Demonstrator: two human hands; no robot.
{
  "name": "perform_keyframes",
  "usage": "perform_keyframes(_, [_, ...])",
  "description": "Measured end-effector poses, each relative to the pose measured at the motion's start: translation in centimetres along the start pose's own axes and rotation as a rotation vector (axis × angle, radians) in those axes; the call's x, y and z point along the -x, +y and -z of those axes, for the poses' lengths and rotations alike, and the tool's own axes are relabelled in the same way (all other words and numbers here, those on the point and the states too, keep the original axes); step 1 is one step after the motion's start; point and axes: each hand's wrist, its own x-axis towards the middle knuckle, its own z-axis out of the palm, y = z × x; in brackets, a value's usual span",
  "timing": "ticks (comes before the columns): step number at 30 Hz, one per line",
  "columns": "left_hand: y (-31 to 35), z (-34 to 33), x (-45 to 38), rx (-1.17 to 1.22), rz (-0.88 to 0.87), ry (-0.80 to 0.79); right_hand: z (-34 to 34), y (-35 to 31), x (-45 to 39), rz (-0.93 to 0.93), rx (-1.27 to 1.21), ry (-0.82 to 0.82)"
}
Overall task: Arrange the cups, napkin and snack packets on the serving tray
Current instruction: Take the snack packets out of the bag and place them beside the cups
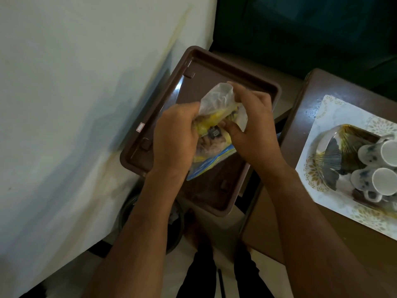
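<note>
— Item one, nearest?
— Your left hand (175,136) and right hand (250,125), both clutching a clear bag of snack packets (217,123) above the brown serving tray (206,67).
— Right of that?
— Speckled cups (384,168) lying on a patterned mat (335,112), side table (318,87).
</note>
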Motion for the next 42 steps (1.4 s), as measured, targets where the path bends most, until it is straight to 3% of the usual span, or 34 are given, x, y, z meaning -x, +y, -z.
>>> perform_keyframes(5, [-1.7,0.6,0.2,0.236,0.177,0.076,0.4,-0.2,-0.1,-0.102,0.03,0.154])
perform_keyframes(10, [-5.3,0.4,1.6,0.328,0.389,0.02,0.6,-1.2,-0.1,-0.365,-0.333,0.204])
perform_keyframes(13, [-5.4,0.0,1.9,0.39,0.438,0.076,0.6,-1.6,0.1,-0.452,-0.528,0.259])
perform_keyframes(17, [-4.3,0.1,1.1,0.491,0.437,0.252,0.6,-1.3,0.4,-0.374,-0.437,0.183])
perform_keyframes(21, [-3.3,0.7,-0.2,0.516,0.368,0.295,0.7,-1.2,0.6,-0.308,-0.271,0.005])
perform_keyframes(27, [-2.6,1.7,-1.0,0.529,0.334,0.371,0.2,-1.8,0.3,-0.359,-0.379,0.187])
perform_keyframes(30, [-4.0,1.7,-0.6,0.718,0.42,0.188,0.1,-2.1,0.0,-0.454,-0.554,0.245])
perform_keyframes(33, [-4.8,1.1,0.1,0.625,0.4,0.051,-0.2,-2.5,-0.4,-0.513,-0.696,0.261])
perform_keyframes(37, [-4.7,0.3,0.1,0.654,0.45,0.168,-0.4,-2.4,-0.6,-0.492,-0.76,0.276])
perform_keyframes(42, [-3.9,0.7,-1.2,0.668,0.457,0.308,0.3,-1.2,0.1,-0.375,-0.616,0.087])
